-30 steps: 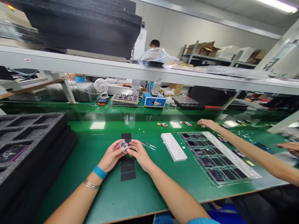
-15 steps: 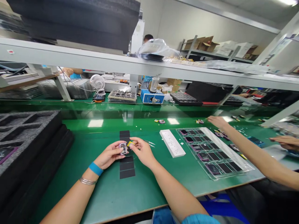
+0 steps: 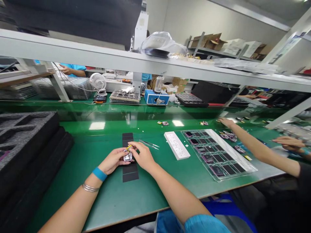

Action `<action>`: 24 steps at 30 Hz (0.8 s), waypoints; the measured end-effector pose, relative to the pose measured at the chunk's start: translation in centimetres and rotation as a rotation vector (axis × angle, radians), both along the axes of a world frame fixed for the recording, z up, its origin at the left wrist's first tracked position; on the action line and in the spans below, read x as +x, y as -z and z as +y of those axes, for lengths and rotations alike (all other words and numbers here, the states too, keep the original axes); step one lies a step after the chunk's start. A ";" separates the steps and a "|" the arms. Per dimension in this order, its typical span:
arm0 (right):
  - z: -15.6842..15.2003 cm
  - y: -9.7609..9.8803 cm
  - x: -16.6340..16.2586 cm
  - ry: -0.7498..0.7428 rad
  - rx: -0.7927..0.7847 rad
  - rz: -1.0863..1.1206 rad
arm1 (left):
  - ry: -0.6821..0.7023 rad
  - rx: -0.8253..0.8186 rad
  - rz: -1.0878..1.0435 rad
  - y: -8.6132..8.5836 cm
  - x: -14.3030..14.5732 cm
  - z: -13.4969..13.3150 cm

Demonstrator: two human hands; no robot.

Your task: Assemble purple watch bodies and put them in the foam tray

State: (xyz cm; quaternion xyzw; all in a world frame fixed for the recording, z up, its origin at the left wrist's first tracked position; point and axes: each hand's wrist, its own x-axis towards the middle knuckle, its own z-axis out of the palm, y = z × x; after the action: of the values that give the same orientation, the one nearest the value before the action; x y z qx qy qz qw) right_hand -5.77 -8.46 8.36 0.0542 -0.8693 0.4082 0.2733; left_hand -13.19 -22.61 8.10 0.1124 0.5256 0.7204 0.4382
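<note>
My left hand [image 3: 109,162] is closed around a small watch-like case [image 3: 127,157] with a pale purple rim, its open inside showing small parts. Between the thumb and fingers of my right hand [image 3: 144,158] is a small flat piece with a yellow edge [image 3: 128,148], held right at the top of the case. Whether the two are joined cannot be made out. Below both hands a strip of black rectangular sheets [image 3: 130,173] lies on the green mat, partly covered by them. Tweezers [image 3: 149,144] rest just beyond my right hand.
A white block [image 3: 177,145] and a clear tray of dark screens [image 3: 218,158] lie to the right. Black foam trays [image 3: 46,158] are stacked at left. A co-worker's arm [image 3: 262,150] reaches across at right, near several loose cases [image 3: 228,136]. A shelf beam [image 3: 97,56] crosses above.
My right hand has moved left, bringing the yellow-edged piece from beside the case to its top edge. The tweezers now show more fully. The view has shifted slightly.
</note>
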 end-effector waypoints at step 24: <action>-1.2 2.2 -1.8 0.074 0.335 -0.390 | -0.360 -0.010 -0.074 0.6 -1.9 -0.6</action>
State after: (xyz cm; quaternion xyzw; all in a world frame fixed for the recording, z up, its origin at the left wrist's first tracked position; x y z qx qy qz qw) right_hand -7.60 -9.71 6.15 -0.0127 -0.9625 0.2508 0.1024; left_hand -15.04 -23.21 7.45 -0.0122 0.5242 0.7884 0.3217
